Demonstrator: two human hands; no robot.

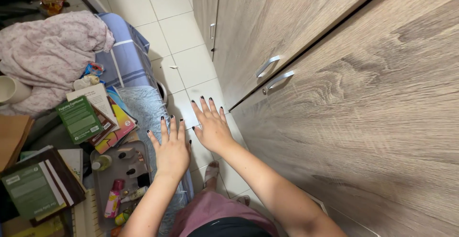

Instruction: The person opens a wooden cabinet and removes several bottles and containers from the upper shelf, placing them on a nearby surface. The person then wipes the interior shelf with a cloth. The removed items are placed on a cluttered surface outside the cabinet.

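- The fingers of both hands are spread wide and straight, nails painted dark, gripping nothing; the palms face down and away from the camera.
- The left hand [171, 150] hovers over the edge of a low surface covered by a grey fluffy cloth [143, 104], just beside a grey tray [101, 189].
- The right hand [212, 128] hangs above the white tiled floor [184, 50], near the foot of a tall wood-grain wardrobe [363, 122].
- Both wardrobe doors are shut; two slim metal handles [272, 74] sit side by side, well above and to the right of the right hand.
- As a judgement, keeping the hands flat, level and clear of the clutter works best here, since the left hand is close to small upright bottles that could tip.
- The tray holds a pink bottle [114, 198], a small pale bottle with a yellowish cap [101, 162] and a few other small items too jumbled to name.
- Left of the tray lie stacked books, among them a green book [79, 118].
- A pink crumpled blanket [48, 50] lies further back on blue striped bedding.
- A sandalled foot shows on the tiles below.
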